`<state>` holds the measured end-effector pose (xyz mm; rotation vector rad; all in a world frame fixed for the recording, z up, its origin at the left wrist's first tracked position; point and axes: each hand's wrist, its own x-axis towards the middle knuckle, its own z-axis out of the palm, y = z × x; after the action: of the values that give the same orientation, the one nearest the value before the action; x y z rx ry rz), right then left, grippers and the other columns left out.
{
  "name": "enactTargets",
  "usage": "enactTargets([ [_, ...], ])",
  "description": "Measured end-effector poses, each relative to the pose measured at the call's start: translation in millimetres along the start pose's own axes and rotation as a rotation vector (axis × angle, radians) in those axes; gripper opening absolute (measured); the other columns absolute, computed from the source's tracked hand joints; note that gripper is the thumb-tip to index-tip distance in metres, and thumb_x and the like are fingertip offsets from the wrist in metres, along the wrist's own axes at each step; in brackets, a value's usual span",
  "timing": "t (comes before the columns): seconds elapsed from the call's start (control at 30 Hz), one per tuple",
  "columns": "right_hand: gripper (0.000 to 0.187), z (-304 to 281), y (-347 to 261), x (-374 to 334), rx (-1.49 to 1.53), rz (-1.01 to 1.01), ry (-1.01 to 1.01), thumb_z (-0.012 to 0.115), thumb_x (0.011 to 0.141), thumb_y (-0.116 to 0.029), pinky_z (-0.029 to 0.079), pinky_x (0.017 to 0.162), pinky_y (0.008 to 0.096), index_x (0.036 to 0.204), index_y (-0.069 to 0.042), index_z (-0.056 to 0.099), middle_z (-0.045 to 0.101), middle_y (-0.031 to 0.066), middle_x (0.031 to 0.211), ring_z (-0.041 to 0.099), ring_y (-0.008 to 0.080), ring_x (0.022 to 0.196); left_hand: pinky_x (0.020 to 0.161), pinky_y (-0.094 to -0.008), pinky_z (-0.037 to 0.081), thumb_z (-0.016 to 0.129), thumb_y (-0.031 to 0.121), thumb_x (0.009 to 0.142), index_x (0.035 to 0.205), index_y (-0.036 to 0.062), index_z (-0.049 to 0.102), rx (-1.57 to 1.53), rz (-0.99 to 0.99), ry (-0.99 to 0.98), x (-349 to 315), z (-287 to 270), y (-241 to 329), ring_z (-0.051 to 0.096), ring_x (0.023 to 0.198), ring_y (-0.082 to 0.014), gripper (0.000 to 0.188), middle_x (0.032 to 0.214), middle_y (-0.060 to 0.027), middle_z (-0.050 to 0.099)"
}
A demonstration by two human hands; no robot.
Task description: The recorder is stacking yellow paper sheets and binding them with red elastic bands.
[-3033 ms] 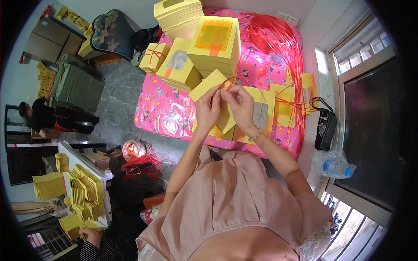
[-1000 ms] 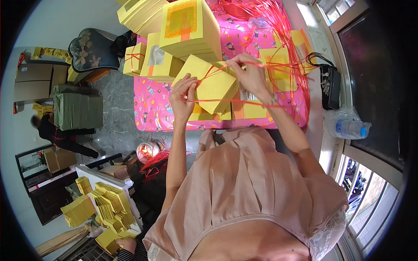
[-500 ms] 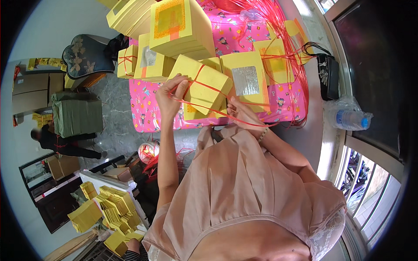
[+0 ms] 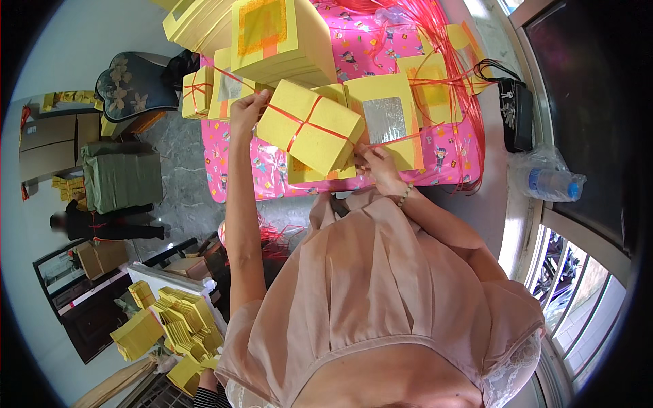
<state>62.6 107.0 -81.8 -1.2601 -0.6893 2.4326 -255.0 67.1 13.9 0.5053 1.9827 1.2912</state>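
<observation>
Observing from the head view, the bundle of yellow paper [image 4: 314,137] lies between the two hands, set askew over other yellow papers [image 4: 300,171] on the pink cloth [image 4: 452,155]. Its long axis slants from far left to near right, roughly on the line joining the hands. The red ribbon [image 4: 306,123] crosses its upper face, one strand along the length, one across. The left hand [image 4: 249,111] stands just off the far-left end, thumb and fingers closed together, apparently pinching the ribbon. The right hand [image 4: 378,168] is the nearer: its curled fingertips are at the near-right corner, seemingly closed on ribbon as well; contact with the paper cannot be confirmed. A tall yellow stack [image 4: 299,58] stands beyond the bundle; a yellow stack with a silver patch [image 4: 384,121] lies just to its right.
</observation>
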Motion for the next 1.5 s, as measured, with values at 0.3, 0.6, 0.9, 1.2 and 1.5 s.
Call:
enactTargets([
  [0.3,0.025,19.8,-3.4,-10.0,-0.211,-0.082,0.167,0.065,0.095,-0.028,0.047,0.065,0.0252,0.106,-0.006,0.067,0.066,-0.0016,0.09,0.06,0.0076,0.079,0.062,-0.0244,0.054,0.063,0.012,0.093,0.106,-0.0046,0.068,0.0,-0.108,-0.159,16.1,-8.6,-34.3,0.066,0.07,-0.0105,0.022,0.089,-0.0089,0.071],
  [0.6,0.015,46.0,-43.0,-31.4,-0.101,-0.596,0.131,0.062,0.098,-0.018,0.044,0.075,0.0218,0.102,-0.004,0.066,0.065,-0.0018,0.093,0.054,0.0041,0.083,0.065,-0.026,0.056,0.057,0.012,0.097,0.106,-0.0009,0.065,-0.277,-0.027,0.036,-34.4,-10.1,-16.8,0.068,0.076,-0.0131,0.017,0.094,-0.0074,0.071],
  [0.9,0.011,65.4,-120.5,3.0,-0.268,-1.038,-0.063,0.06,0.096,-0.005,0.049,0.089,0.0234,0.1,0.004,0.065,0.071,0.01,0.11,0.063,0.0098,0.101,0.085,-0.0303,0.052,0.046,0.028,0.104,0.108,0.0069,0.061,-0.745,0.009,0.041,-62.9,18.2,-23.0,0.064,0.092,-0.0141,0.026,0.1,-0.0032,0.067],
  [1.2,0.012,84.2,-140.6,18.6,-0.365,-1.023,-0.429,0.056,0.098,-0.004,0.051,0.094,0.0268,0.1,0.005,0.065,0.07,0.0123,0.11,0.065,0.0152,0.105,0.085,-0.0358,0.054,0.045,0.033,0.103,0.115,0.0074,0.056,-1.172,0.231,0.268,-51.2,43.0,-93.5,0.064,0.097,-0.0196,0.03,0.109,-0.0055,0.064],
  [1.5,0.01,42.4,-126.9,22.1,-0.479,-0.868,-0.444,0.059,0.096,-0.003,0.051,0.092,0.0268,0.098,0.005,0.064,0.071,0.0104,0.104,0.066,0.0146,0.101,0.069,-0.0277,0.052,0.051,0.029,0.102,0.108,0.0049,0.057,-1.092,0.256,0.278,-78.0,40.4,-125.0,0.06,0.075,-0.0116,0.026,0.088,-0.0029,0.064],
])
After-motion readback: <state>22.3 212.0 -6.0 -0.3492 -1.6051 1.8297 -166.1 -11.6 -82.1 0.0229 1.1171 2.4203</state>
